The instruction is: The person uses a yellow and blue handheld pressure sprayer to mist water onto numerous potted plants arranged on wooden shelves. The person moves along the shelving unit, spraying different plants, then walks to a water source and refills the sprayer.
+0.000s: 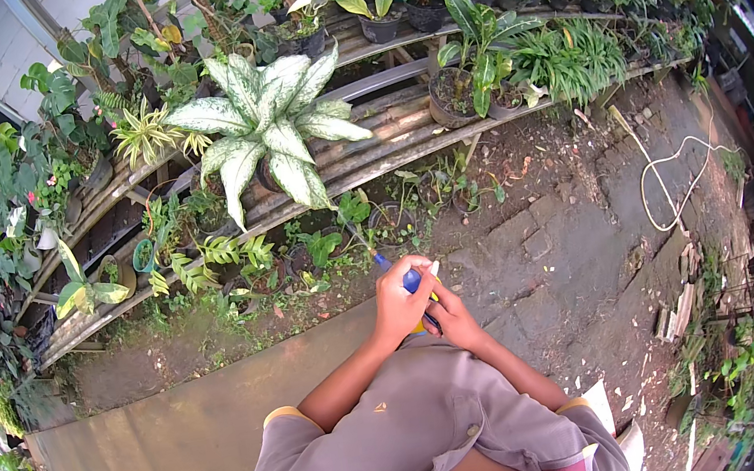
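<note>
A blue handheld sprayer (411, 280) with yellow parts is in front of my body, its narrow nozzle pointing up and left. My left hand (398, 302) wraps around its upper part. Lower and to the right, my right hand (453, 315) grips it too, fingers partly hidden. A small white piece (434, 269) shows between the hands; I cannot tell what it is. Beyond the nozzle stands a dieffenbachia (274, 131) with large white-and-green leaves, on a corrugated bench (366, 155). Its pot is mostly covered by leaves.
Small potted plants (321, 246) line the ground below the bench. More potted plants (381, 20) fill the upper shelf. A pale hose (665, 226) loops on the paving at right. A concrete slab (215, 414) lies left of me, and broken boards (681, 295) lie at right.
</note>
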The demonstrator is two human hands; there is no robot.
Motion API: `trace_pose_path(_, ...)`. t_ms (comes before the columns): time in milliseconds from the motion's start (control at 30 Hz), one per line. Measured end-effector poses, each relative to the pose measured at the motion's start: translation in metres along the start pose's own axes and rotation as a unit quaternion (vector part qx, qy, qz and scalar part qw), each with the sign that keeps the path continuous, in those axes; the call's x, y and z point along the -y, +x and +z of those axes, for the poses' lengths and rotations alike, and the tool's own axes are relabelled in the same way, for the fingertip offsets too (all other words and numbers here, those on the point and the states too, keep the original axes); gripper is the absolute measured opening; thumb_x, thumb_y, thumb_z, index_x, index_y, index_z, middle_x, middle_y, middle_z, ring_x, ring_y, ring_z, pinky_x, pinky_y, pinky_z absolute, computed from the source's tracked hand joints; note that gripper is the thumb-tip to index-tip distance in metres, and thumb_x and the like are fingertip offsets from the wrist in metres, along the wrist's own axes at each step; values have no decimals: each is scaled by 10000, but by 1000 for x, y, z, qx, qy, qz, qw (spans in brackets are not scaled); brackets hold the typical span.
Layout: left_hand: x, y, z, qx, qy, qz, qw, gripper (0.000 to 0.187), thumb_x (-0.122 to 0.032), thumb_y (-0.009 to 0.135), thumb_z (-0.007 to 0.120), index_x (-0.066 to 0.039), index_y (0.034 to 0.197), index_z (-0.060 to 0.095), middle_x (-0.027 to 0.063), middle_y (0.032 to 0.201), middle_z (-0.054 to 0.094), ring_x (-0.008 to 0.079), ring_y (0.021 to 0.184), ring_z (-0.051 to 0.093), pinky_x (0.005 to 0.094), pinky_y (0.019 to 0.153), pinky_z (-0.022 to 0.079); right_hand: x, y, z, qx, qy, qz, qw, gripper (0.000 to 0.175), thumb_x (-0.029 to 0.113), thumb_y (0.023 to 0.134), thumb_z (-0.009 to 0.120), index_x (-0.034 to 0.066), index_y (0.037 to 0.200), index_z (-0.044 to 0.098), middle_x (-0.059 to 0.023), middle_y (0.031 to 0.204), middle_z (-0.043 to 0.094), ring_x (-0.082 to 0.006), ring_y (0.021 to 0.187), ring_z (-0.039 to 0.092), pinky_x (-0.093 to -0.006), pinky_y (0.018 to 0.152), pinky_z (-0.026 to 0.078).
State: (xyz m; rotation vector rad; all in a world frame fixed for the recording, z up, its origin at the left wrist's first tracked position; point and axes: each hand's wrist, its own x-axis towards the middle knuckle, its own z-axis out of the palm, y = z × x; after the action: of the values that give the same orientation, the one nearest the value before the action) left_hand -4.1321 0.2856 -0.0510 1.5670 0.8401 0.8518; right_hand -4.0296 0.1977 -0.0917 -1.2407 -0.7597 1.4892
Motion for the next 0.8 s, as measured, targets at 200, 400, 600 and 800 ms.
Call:
trace_pose_path(200,16,57,2,-28,-2,33,999,111,-89,883,650,-10,957,625,30,817,635,55,694,543,241,622,455,23,54,-26,10,-27,8,1000,514,115,983,415,115,1478,278,16,724,474,-60,534,435,-228,471,364)
trace_pose_path(400,16,102,24,27,36,47,998,110,-28,831,647,0,935,627,104,839,659,185,742,647,305,686,503,41,74,-76,48,-42,-11,998,427,145,983,430,93,1403,371,24,649,447,-55,515,414,-231,463,334)
trace_pose_path(600,7,141,67,151,15,96,984,101,-45,838,647,-2,927,628,109,843,663,204,740,650,311,684,504,50,65,-112,-35,14,-24,999,389,170,995,421,87,1374,392,21,640,455,-56,513,409,-229,465,332)
trace_pose_path(800,2,171,141,262,-28,101,959,123,-50,840,652,-11,953,625,100,843,654,173,767,641,300,699,494,38,50,-105,-279,158,-90,943,573,122,978,394,117,1507,172,-1,712,489,-78,561,464,-219,494,395)
